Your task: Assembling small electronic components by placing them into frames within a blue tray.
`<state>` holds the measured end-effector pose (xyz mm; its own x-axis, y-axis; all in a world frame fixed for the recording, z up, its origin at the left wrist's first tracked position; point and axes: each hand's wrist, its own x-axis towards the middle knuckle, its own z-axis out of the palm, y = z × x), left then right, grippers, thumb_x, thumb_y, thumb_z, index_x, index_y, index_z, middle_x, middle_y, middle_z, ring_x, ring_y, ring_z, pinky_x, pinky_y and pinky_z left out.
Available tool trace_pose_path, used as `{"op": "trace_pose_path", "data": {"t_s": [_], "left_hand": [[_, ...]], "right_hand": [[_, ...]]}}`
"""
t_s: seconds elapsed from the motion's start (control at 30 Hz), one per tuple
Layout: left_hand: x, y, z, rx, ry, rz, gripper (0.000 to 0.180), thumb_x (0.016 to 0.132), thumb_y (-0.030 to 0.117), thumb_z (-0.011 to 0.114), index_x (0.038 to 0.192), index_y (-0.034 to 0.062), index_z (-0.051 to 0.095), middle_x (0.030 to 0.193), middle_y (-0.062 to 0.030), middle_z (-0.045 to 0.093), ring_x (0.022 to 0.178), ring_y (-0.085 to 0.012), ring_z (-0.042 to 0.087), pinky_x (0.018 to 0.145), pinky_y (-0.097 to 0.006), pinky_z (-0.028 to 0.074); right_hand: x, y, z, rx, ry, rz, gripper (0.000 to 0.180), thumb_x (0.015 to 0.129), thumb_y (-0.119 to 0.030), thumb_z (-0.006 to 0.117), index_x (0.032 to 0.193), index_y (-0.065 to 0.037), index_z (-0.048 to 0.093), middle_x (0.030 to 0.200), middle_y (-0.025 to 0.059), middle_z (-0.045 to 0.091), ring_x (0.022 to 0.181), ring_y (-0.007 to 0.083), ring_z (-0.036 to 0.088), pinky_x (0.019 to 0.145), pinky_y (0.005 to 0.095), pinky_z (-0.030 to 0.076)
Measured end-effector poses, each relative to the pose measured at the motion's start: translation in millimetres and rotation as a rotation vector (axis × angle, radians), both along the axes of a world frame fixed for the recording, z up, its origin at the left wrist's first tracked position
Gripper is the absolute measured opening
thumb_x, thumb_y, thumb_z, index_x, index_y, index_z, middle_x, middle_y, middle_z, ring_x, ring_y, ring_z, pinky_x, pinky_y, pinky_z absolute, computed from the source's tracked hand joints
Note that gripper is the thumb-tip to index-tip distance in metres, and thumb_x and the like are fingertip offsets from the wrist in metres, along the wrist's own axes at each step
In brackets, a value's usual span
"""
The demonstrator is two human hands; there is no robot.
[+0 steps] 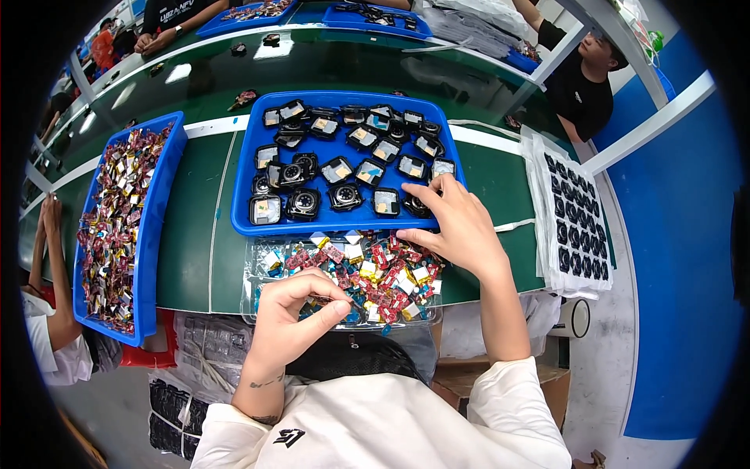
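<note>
A blue tray in front of me holds many black smartwatch cases, some face up with round sensors, others showing pale, open insides. My right hand is over the tray's near right corner, thumb and index finger apart. One watch case lies partly hidden beneath its fingers; no firm grip shows. My left hand is closed in a pinch, thumb tip against index finger, over a clear plastic tray. Whatever the pinch holds is too small to make out. Red circuit boards with silver and yellow battery pieces fill the clear tray.
To the left, a long blue bin is heaped with similar small parts. A stack of white trays with black pieces sits at right. Beyond runs a green conveyor carrying scattered parts. Co-workers are at the far side and left.
</note>
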<state>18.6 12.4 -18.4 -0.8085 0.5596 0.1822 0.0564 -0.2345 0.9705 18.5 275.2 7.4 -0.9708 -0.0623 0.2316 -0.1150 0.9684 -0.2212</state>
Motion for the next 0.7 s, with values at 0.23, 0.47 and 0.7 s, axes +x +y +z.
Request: {"op": "trace_pose_path", "data": {"t_s": [0.23, 0.47, 0.7], "left_hand": [[-1.4, 1.2, -1.3, 0.004, -0.051, 0.016, 0.005, 0.078, -0.003, 0.068, 0.082, -0.0034, 0.065, 0.081, -0.0074, 0.063, 0.078, -0.0130, 0.058, 0.073, -0.025, 0.045], [-2.6, 2.9, -8.0, 0.059, -0.008, 0.014, 0.005, 0.077, -0.003, 0.069, 0.080, -0.0027, 0.066, 0.082, -0.0078, 0.063, 0.079, -0.0127, 0.059, 0.071, -0.025, 0.046], [-5.6, 26.3, -3.3, 0.046, 0.190, 0.182, 0.005, 0.072, 0.001, 0.070, 0.075, 0.0018, 0.066, 0.094, -0.0090, 0.063, 0.090, -0.0155, 0.057, 0.074, -0.027, 0.045]], "right_hand": [[-7.5, 3.3, 1.1, -0.203, -0.038, 0.090, 0.046, 0.060, -0.026, 0.083, 0.095, -0.010, 0.058, 0.092, 0.0075, 0.051, 0.084, 0.0254, 0.055, 0.072, 0.0358, 0.047], [3.3, 6.1, -7.8, -0.546, 0.054, 0.048, 0.046, 0.062, -0.013, 0.082, 0.097, -0.005, 0.053, 0.094, 0.0074, 0.058, 0.087, 0.0230, 0.060, 0.077, 0.0311, 0.048], [24.0, -13.1, -18.3, -1.183, 0.339, -0.098, 0.025, 0.080, 0.008, 0.065, 0.103, 0.002, 0.055, 0.091, 0.0066, 0.061, 0.083, 0.0091, 0.059, 0.072, 0.0211, 0.049]]}}
